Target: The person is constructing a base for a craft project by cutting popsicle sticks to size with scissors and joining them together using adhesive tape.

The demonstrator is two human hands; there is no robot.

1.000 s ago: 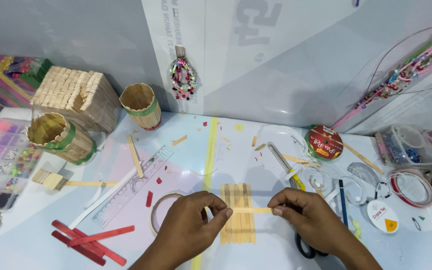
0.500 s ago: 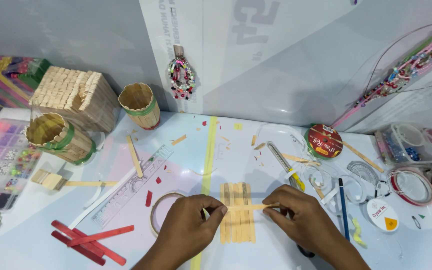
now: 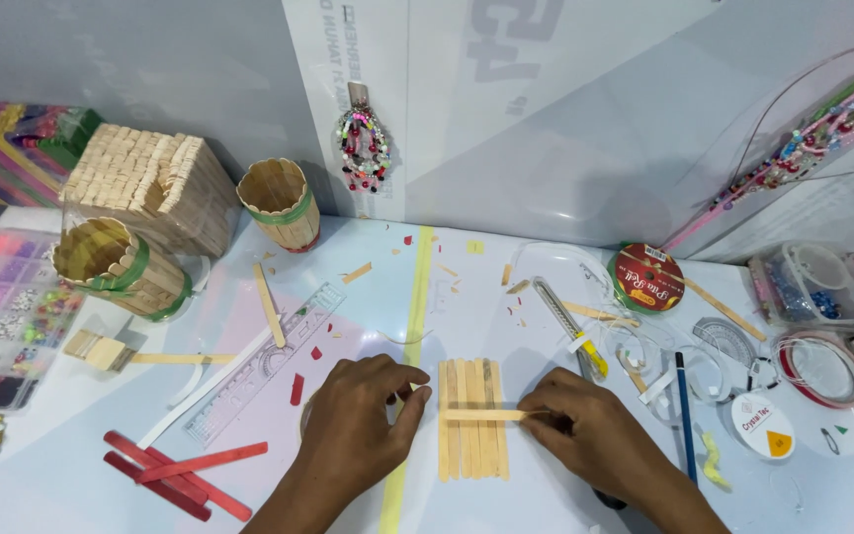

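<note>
Here, in the head view, both hands meet over a small raft of plain wooden craft sticks (image 3: 472, 420) lying flat on the white tabletop (image 3: 506, 326), just right of a yellow tape line (image 3: 409, 326). The sticks lie side by side, touching, with their long axes running away from the person. A single crosswise stick (image 3: 486, 414) lies over them at right angles, its long axis running left to right, so that one end points at each hand.

The left hand (image 3: 356, 433) rests palm down at the raft's left edge, fingers curled, the thumb and forefinger tips closed toward the left end of the crosswise stick; whether they actually pinch it cannot be told. The right hand (image 3: 595, 440) lies at the raft's right edge, its fingertips pressed on the right end of that stick, otherwise loosely curled. Both hands are about equally near; the raft sits between them.

Surroundings: a clear plastic ruler (image 3: 264, 361) and red craft sticks (image 3: 185, 473) to the left; two stick-built cups banded in green (image 3: 121, 265) (image 3: 281, 205) and a stick-built box (image 3: 150, 193) at the far left; a utility knife (image 3: 567, 324), a blue pencil (image 3: 684, 415), a red-labelled ribbon spool (image 3: 646, 279) and reels of cord (image 3: 822, 368) to the right. A beaded ornament (image 3: 365, 148) hangs on the wall.
</note>
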